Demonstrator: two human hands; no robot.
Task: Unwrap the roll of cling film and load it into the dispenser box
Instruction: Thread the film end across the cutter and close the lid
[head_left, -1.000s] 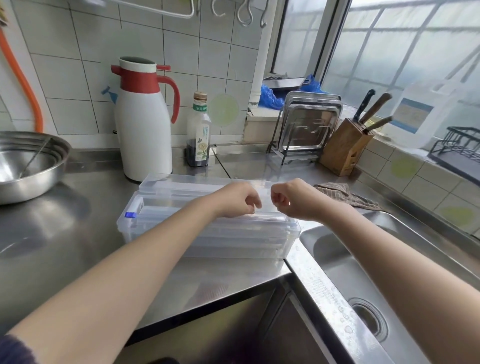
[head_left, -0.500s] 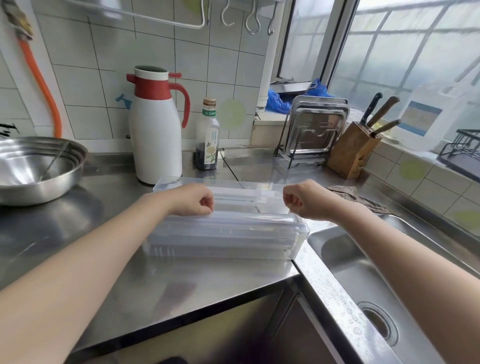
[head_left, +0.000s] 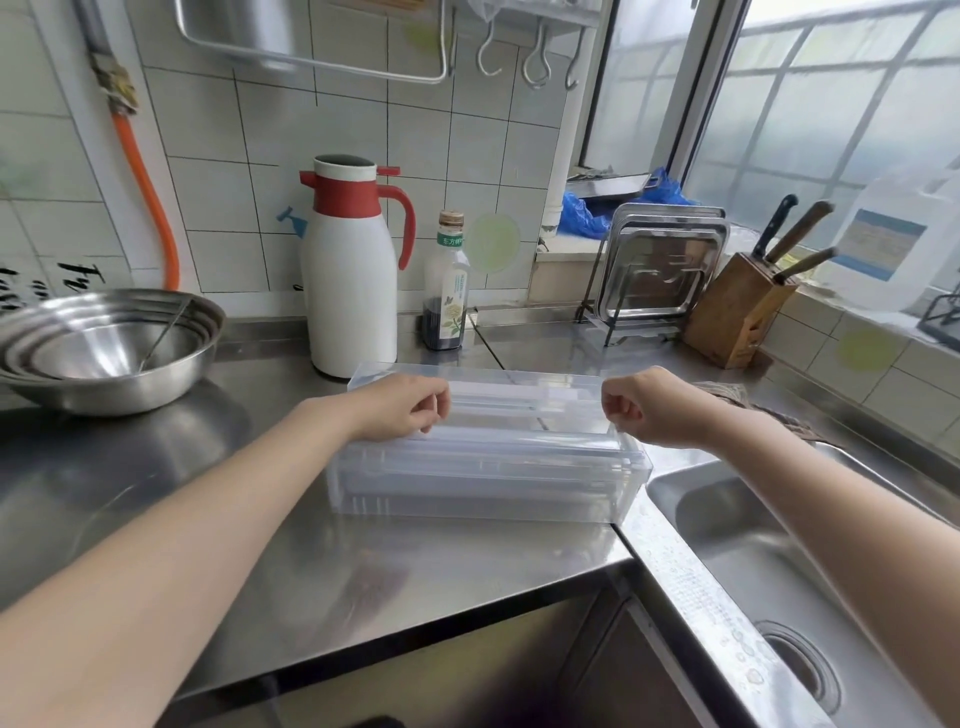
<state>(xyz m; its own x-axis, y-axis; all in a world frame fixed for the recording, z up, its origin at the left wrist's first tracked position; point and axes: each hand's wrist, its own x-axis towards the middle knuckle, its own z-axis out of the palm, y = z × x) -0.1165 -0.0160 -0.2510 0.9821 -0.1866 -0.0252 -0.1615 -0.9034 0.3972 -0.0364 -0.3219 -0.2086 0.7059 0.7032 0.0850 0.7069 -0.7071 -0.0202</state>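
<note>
The clear plastic dispenser box (head_left: 488, 483) lies lengthwise on the steel counter, its lid tipped open toward the back. The white roll of cling film (head_left: 514, 401) rests inside it. My left hand (head_left: 402, 408) hovers over the box's left end with fingers curled, pinching the thin film edge. At the right end, my right hand (head_left: 649, 405) pinches the same edge. The film sheet (head_left: 519, 437) stretches between them along the front rim and is barely visible.
A white and red thermos jug (head_left: 350, 280) and a sauce bottle (head_left: 447, 291) stand just behind the box. Stacked steel bowls (head_left: 104, 348) sit at left. The sink (head_left: 779, 545) opens right of the box, with a cloth (head_left: 753, 410), tray rack (head_left: 660, 270) and knife block (head_left: 737, 312) beyond.
Both hands started close together over the box's middle and slid apart along the film edge to the two ends. The camera view also shifted left and up.
</note>
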